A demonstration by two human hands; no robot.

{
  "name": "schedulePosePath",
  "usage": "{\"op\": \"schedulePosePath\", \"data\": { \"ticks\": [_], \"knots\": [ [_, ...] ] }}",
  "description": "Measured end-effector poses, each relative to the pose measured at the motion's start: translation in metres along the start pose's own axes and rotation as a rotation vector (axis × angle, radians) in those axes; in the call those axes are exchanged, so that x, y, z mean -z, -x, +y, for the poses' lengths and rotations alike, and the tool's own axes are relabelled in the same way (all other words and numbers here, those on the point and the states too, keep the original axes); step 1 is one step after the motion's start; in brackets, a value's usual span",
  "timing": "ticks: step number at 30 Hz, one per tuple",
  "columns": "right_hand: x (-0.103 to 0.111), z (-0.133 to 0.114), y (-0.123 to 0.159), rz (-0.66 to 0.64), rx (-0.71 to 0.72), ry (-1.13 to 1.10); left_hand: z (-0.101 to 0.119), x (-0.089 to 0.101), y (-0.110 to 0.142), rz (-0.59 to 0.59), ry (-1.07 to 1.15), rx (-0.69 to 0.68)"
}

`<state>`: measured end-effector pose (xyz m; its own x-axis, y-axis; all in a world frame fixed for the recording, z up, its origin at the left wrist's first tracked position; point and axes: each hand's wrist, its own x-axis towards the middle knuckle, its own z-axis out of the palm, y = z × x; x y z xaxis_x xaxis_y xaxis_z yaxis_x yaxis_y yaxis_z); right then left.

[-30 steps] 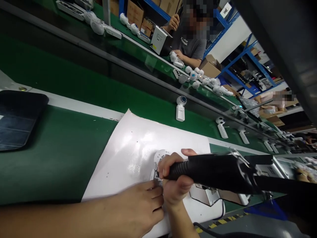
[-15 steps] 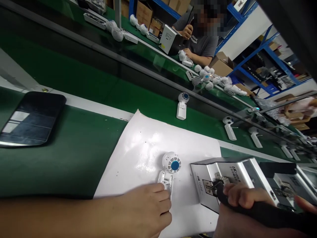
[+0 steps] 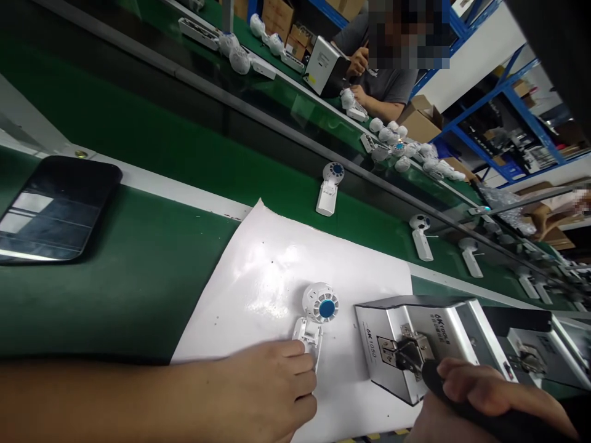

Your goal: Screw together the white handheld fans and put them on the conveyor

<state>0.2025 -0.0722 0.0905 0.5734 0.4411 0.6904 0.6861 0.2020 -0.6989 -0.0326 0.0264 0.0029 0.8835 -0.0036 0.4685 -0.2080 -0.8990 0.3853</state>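
On a white sheet [image 3: 258, 277] lies a small white handheld fan [image 3: 320, 303] with a round head and a blue centre. Its handle shows an open hinge part. My left hand [image 3: 277, 381] is closed around the lower handle, which it largely hides. My right hand [image 3: 489, 394] grips a black electric screwdriver [image 3: 438, 384], its tip at the metal outlet of a silver screw feeder [image 3: 443, 332] marked 6K 1050. Whether a screw sits on the tip is too small to tell.
Several similar fans, such as the nearest white fan [image 3: 330, 189], lie on the green conveyor belt [image 3: 258, 166] beyond the sheet. A black-screened tablet-like panel [image 3: 60, 209] rests at left. Another silver feeder [image 3: 540, 351] stands at right. A co-worker [image 3: 390, 86] sits across the line.
My right hand has carried the screwdriver from the fan rightward to the screw feeder, uncovering the fan head. My left hand stays on the handle. The nearest belt fan has shifted slightly left.
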Motion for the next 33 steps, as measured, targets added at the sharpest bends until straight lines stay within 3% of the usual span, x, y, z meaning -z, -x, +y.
{"op": "schedulePosePath", "data": {
  "ticks": [4,7,9,11,13,14,15,17,19,22,27,33],
  "knots": [
    [-0.001,0.022,0.001,0.120,0.042,-0.068,0.000,-0.002,0.000,0.003,0.001,0.005],
    [0.002,0.031,-0.004,0.056,0.046,-0.179,0.001,-0.004,0.001,0.004,0.003,0.004],
    [0.003,0.026,-0.005,-0.106,-0.042,-0.251,0.000,-0.004,0.001,0.006,0.010,0.004],
    [-0.003,0.011,-0.003,-0.351,-0.184,-0.324,0.000,-0.003,0.001,-0.004,0.022,-0.001],
    [-0.019,-0.008,0.001,-0.563,-0.266,-0.396,0.000,-0.002,0.000,-0.017,0.030,-0.008],
    [-0.030,-0.017,0.004,-0.586,-0.269,-0.425,0.000,-0.001,-0.001,-0.021,0.033,-0.010],
    [-0.043,-0.026,0.007,-0.558,-0.261,-0.446,0.000,-0.001,-0.001,-0.023,0.033,-0.010],
    [-0.068,-0.036,0.015,-0.241,-0.238,-0.474,0.000,-0.001,-0.001,-0.015,0.033,-0.009],
    [-0.087,-0.038,0.021,-0.092,-0.215,-0.487,0.000,-0.002,-0.001,-0.007,0.030,-0.009],
    [-0.099,-0.026,0.027,-0.138,-0.211,-0.520,0.000,-0.005,0.000,-0.003,0.023,-0.017],
    [-0.103,-0.010,0.034,-0.227,-0.277,-0.621,0.000,-0.009,0.001,0.006,-0.008,-0.023],
    [-0.108,-0.008,0.043,-0.203,-0.318,-0.668,0.001,0.000,-0.002,-0.026,-0.117,-0.066]
  ]
}}
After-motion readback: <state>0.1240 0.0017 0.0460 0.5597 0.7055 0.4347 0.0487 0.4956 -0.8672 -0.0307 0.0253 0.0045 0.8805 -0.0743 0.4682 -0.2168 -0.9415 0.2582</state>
